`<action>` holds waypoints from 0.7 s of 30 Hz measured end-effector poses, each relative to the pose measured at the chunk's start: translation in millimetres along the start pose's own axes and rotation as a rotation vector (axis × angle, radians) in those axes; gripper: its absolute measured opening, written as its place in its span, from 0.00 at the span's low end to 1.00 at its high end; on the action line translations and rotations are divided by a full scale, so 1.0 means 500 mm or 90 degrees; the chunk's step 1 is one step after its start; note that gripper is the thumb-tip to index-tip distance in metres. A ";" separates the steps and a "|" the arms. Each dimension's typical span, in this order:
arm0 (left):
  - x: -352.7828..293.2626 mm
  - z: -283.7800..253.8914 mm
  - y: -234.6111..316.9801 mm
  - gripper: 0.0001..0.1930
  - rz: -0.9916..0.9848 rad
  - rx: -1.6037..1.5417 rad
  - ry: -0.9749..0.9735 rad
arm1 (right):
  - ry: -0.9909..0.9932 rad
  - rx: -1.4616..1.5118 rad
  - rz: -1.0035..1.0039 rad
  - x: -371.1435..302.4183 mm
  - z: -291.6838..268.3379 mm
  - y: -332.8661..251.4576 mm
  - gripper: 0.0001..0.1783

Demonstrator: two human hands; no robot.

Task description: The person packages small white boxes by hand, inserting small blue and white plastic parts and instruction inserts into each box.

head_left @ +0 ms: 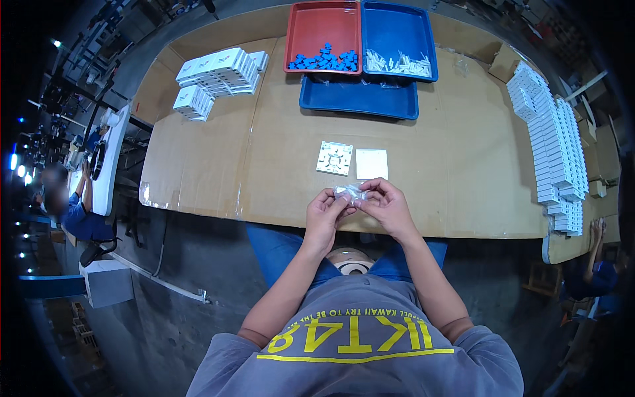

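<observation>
Between my two hands is a small clear plastic bag (350,192) with whitish contents too small to make out. My left hand (323,210) pinches its left side, and my right hand (387,206) grips the right side with bent fingers. Just beyond them, on the cardboard-covered table, lie two square white plastic pieces. The left piece is a plate with cut-outs and a moulded centre (335,158); beside it sits a plain flat white cover (372,164).
At the back stand a red tray (324,33) of blue parts, a blue tray (400,33) of white sticks, and another blue tray (357,99) in front. White boxes are stacked at left (221,69) and right (552,145). Other people work at both sides.
</observation>
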State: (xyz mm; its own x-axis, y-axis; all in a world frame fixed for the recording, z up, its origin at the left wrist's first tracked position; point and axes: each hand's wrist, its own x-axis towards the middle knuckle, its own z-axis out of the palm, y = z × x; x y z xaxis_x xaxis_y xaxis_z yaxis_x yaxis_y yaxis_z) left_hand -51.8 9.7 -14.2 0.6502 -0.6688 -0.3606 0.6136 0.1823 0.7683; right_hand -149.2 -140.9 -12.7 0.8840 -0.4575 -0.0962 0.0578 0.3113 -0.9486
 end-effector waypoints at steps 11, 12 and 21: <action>-0.002 -0.014 0.003 0.09 0.016 0.046 -0.041 | 0.025 0.073 0.106 0.006 -0.007 -0.008 0.18; 0.001 -0.019 0.002 0.09 0.016 0.047 -0.042 | 0.026 0.076 0.103 0.005 -0.007 -0.004 0.17; 0.006 -0.020 0.007 0.06 0.097 0.127 -0.015 | 0.017 0.195 0.247 -0.001 -0.001 -0.016 0.08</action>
State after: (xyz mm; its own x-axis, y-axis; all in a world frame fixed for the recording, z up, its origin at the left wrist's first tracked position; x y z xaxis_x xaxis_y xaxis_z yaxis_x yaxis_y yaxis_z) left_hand -43.3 15.7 -18.0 0.7161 -0.6617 -0.2222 0.4074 0.1376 0.9028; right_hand -150.3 -143.8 -5.1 0.8552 -0.2793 -0.4365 -0.1365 0.6912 -0.7097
